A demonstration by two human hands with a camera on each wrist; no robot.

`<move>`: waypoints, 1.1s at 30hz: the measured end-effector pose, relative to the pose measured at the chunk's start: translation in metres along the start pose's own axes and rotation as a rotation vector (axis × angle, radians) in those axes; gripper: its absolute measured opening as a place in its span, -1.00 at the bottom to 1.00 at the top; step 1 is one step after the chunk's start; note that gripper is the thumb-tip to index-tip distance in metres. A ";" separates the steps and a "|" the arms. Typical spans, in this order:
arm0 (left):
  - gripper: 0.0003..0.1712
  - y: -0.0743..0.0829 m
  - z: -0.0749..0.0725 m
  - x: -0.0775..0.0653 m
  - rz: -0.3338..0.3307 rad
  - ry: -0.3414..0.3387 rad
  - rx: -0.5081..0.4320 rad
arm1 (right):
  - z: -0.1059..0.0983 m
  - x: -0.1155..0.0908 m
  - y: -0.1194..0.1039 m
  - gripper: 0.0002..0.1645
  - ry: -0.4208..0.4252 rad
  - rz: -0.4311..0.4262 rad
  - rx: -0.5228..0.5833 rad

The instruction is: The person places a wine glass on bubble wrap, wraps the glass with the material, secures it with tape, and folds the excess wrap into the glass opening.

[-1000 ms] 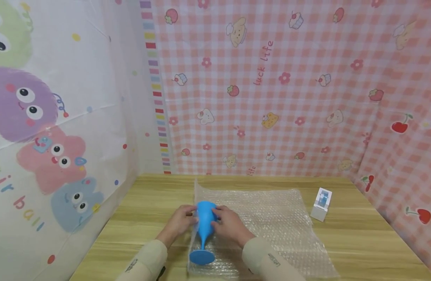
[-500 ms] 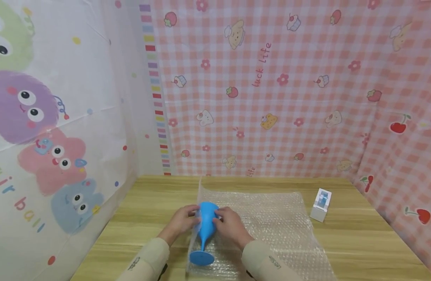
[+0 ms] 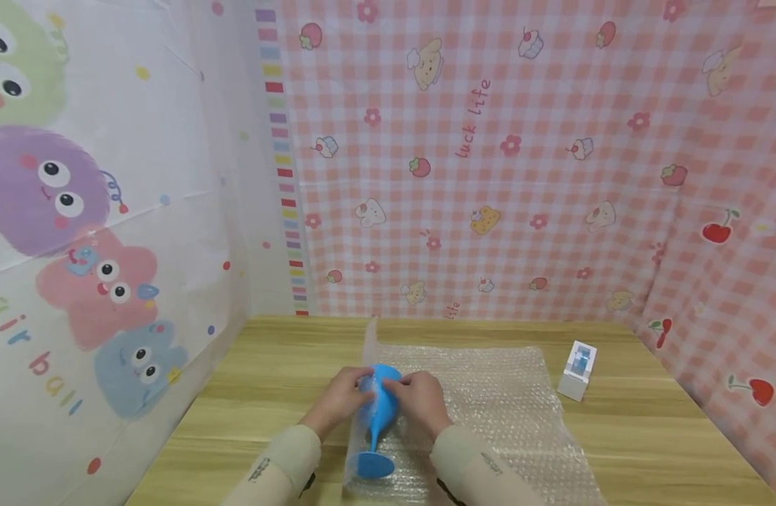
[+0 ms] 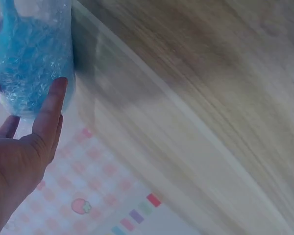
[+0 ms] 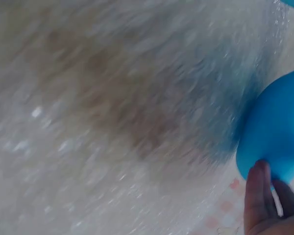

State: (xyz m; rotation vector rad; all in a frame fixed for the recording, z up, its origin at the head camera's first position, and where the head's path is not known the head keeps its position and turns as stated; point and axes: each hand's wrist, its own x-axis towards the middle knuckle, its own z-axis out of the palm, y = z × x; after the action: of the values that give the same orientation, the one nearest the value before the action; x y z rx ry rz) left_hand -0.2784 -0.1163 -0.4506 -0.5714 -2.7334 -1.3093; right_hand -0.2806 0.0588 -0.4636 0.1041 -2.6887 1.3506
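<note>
A blue goblet (image 3: 390,406) lies on its side along the left part of a clear bubble wrap sheet (image 3: 489,400), its round foot toward me. My left hand (image 3: 341,399) holds the sheet's lifted left edge against the bowl. In the left wrist view, wrinkled bubble wrap (image 4: 34,63) covers that side of the goblet, with my fingers spread along it and the thumb tip at the left. From the right, my right hand (image 3: 424,402) grips the bowl near its rim. The right wrist view has the fingertips on the bare blue bowl (image 5: 277,127).
A small white tape dispenser with a bluish roll (image 3: 578,369) stands right of the sheet on the wooden table (image 3: 654,422). A pink checked cloth (image 3: 464,176) hangs behind, and a white cartoon-printed cloth (image 3: 192,176) hangs at the left.
Both hands and the goblet have shifted slightly right. The sheet's left edge has risen and folded over the goblet's left side and part of its foot.
</note>
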 end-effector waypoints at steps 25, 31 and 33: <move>-0.61 -0.006 0.007 0.005 -0.083 0.000 -0.096 | 0.002 -0.006 -0.005 -0.46 0.091 0.154 0.020; -0.60 -0.003 0.008 0.007 -0.118 -0.030 -0.075 | 0.002 -0.007 -0.002 -0.43 0.086 0.181 0.033; -0.60 -0.002 0.007 0.007 -0.127 -0.045 -0.077 | 0.002 -0.007 -0.002 -0.43 0.080 0.192 0.045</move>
State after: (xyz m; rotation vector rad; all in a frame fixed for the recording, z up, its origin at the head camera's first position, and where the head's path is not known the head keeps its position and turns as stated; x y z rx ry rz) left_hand -0.2852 -0.1100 -0.4545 -0.4440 -2.8086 -1.4517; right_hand -0.2735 0.0566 -0.4644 -0.2039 -2.6590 1.4338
